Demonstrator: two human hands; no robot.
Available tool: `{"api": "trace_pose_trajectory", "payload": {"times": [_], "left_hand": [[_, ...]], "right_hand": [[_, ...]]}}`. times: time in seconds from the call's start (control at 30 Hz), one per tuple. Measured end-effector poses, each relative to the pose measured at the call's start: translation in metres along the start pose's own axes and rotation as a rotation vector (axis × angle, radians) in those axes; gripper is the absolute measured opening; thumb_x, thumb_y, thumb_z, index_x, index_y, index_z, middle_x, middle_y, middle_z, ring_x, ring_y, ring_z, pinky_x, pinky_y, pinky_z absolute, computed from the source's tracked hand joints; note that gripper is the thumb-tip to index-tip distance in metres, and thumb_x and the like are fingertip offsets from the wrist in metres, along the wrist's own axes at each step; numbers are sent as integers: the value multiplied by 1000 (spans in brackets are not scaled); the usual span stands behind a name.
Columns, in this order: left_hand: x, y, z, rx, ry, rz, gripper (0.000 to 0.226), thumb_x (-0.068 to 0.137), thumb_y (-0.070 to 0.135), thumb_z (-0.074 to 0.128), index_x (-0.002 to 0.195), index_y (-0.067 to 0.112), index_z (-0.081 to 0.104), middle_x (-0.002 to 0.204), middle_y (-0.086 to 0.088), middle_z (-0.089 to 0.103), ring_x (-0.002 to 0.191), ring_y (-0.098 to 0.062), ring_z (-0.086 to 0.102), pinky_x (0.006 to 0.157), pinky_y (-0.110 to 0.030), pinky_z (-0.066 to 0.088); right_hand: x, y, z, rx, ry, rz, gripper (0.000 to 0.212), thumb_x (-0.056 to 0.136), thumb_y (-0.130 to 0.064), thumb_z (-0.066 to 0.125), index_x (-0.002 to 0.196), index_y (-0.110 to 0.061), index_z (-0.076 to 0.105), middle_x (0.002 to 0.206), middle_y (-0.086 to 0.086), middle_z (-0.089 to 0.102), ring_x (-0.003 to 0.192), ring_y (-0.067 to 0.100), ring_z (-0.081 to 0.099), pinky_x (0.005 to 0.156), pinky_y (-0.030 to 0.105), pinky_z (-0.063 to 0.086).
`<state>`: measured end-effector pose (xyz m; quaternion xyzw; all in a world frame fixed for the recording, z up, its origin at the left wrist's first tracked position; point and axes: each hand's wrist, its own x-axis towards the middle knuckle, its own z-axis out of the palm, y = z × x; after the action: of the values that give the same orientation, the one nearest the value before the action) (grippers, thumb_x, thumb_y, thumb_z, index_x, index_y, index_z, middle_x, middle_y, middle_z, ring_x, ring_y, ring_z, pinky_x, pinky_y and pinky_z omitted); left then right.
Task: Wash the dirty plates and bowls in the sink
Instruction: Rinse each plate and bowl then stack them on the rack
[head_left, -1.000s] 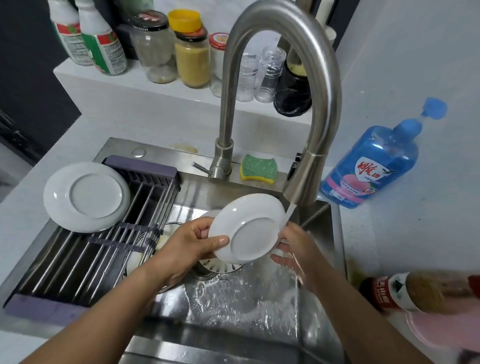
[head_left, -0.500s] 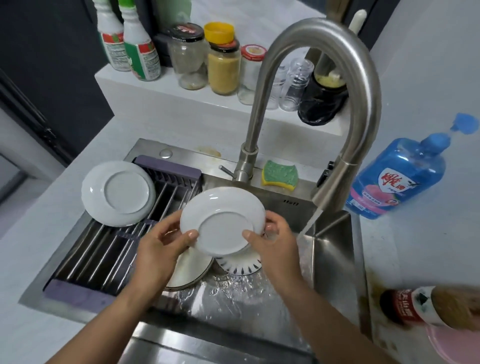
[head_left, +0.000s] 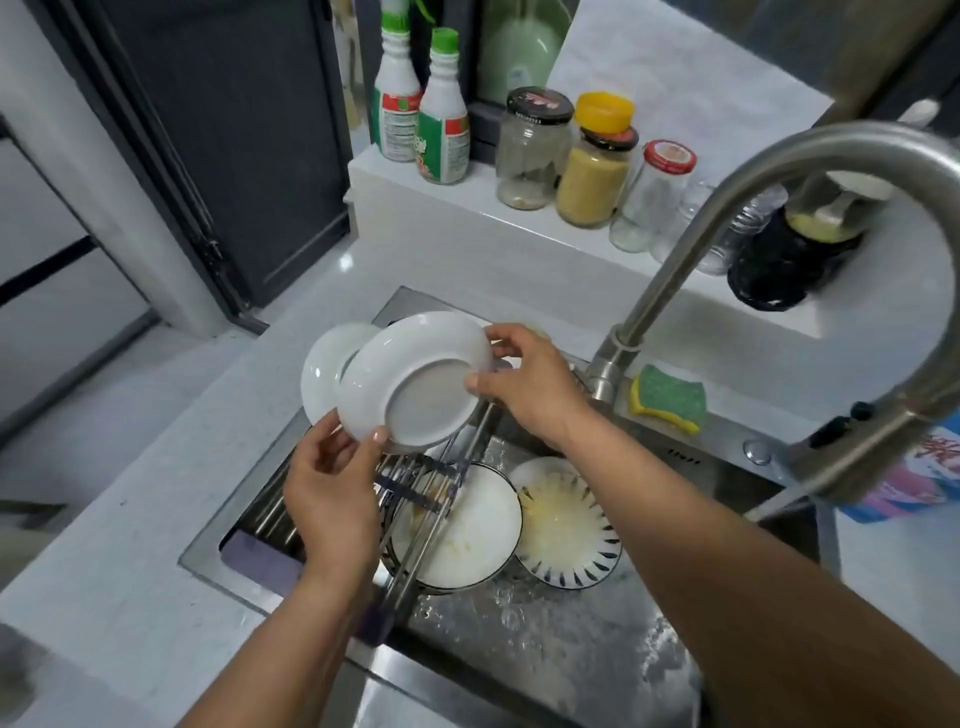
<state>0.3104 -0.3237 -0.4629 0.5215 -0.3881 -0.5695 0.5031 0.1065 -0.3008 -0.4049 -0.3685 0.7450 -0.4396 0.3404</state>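
Plate moved from faucet to rack; left grip and right grip pinch opposite rims, tilting it, likely to drain.

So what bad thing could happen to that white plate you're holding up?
The held plate is gripped only at its rim by the left hand and right hand. It might slip and crack on the rack or on the dirty black-rimmed dish in the sink. It is also right next to the other white plate, so the two could knock and chip.
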Motion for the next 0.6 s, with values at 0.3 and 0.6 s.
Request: {"api": "trace_pose_trajectory", "payload": {"times": [0.3,0.6], "left_hand": [[31,-33,17,-152,331,-152,49,81,9,85,125,9,65,110,-6,75,100,-15,73,88,-25,59],[39,-64,37,-181,492,-268,42,81,8,84,117,10,63,109,-8,73,100,-16,72,81,-20,55]], "right_hand": [[94,-3,50,-120,-246,98,60,80,-6,81,134,-22,59,124,3,60,112,25,64,87,46,62],[126,6,83,-304,-347,109,63,81,-10,66,140,-30,54,106,-22,50,114,14,57,99,26,45]]}}
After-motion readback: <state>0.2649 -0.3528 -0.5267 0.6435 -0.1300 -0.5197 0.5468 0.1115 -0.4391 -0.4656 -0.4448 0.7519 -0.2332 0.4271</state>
